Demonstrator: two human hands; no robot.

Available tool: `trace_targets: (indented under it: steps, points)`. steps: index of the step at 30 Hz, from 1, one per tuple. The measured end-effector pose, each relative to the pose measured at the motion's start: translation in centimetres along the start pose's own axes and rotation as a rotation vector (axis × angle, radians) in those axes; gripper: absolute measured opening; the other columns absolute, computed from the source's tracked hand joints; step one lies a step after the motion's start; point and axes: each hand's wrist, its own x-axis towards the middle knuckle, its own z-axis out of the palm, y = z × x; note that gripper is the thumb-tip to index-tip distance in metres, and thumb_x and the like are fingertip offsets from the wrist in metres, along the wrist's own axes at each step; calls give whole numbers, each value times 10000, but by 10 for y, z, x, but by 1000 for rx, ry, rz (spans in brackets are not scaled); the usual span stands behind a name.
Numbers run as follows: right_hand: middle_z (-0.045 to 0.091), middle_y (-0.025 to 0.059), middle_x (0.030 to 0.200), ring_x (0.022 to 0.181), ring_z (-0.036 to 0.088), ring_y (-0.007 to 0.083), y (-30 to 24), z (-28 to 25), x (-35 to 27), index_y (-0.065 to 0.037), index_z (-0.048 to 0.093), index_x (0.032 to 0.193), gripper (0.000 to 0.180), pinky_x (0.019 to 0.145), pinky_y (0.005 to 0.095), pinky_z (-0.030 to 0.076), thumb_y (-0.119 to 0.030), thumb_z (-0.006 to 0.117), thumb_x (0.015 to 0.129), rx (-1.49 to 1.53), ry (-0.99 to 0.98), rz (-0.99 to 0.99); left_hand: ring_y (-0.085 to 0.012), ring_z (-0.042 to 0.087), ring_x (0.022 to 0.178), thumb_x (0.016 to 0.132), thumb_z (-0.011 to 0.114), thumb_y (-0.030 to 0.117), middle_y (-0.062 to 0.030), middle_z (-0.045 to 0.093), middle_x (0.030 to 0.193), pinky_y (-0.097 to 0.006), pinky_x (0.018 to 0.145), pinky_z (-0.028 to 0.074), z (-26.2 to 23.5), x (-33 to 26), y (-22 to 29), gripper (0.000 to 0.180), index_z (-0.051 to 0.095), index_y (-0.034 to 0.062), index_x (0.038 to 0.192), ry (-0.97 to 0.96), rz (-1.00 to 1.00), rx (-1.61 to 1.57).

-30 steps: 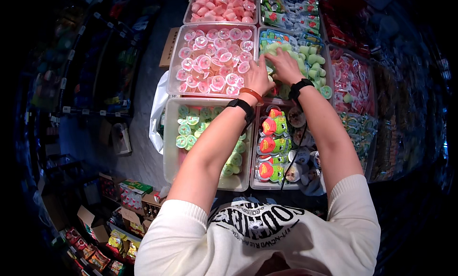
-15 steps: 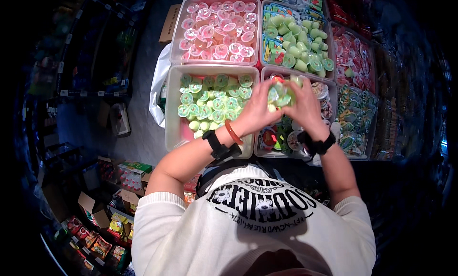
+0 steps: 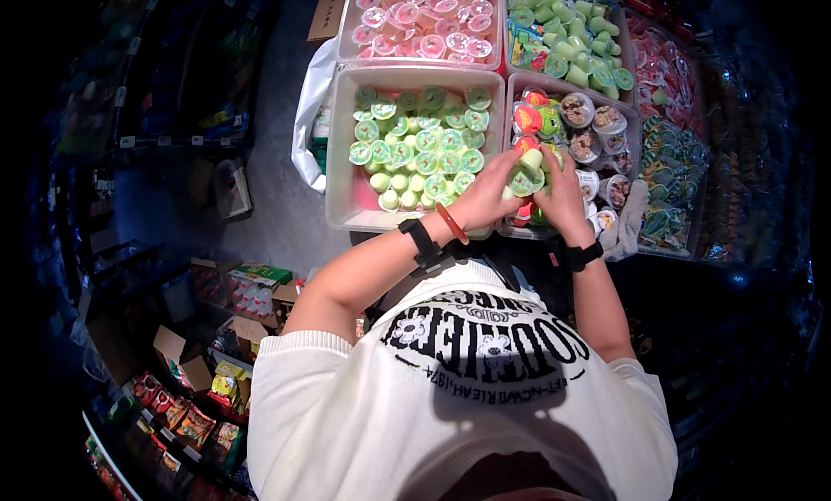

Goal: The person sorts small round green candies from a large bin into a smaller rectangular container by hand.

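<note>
Held green cups (image 3: 523, 182): hung over the snack bin (image 3: 638, 142), between both hands; exact count could not be told.
Cup axis: the upper cup's narrow end pointed away from the wearer, slightly right; the lower lid faced up.
Left hand (image 3: 486, 195): fingers grasped the cups from the left.
Right hand (image 3: 563, 198): fingers grasped from the right; neither hand was nearer.
Pale tub (image 3: 341, 146): stood left of the grip.

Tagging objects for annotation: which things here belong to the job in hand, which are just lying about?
Belong:
- green cups, held by left hand and right hand
- tubbed cups, likely

Apparently lying about:
- pink cups
- white bag
- carton
- snack bags
</note>
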Motion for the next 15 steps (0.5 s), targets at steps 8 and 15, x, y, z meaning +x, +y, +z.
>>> trace_targets:
  steps: [8,15]
  points:
    - [386,224,1375,1279,368,385,-14,-14,-17,-86,485,1303,580,1050,449,319,-75,638,743,-34,217,-57,-123,572,692,864,634,313,-42,606,731,-293,652,464,-91,-33,-32,295,637,19,833,-38,-517,-4]
    - [550,135,1245,1164,520,300,-61,-23,-17,-33,601,1122,330,998,375,386,-19,597,793,328,276,-158,-91,577,624,835,694,177,-21,585,798,-234,525,482,-167,-67,-49,249,552,59,1003,-195,-744,-186]
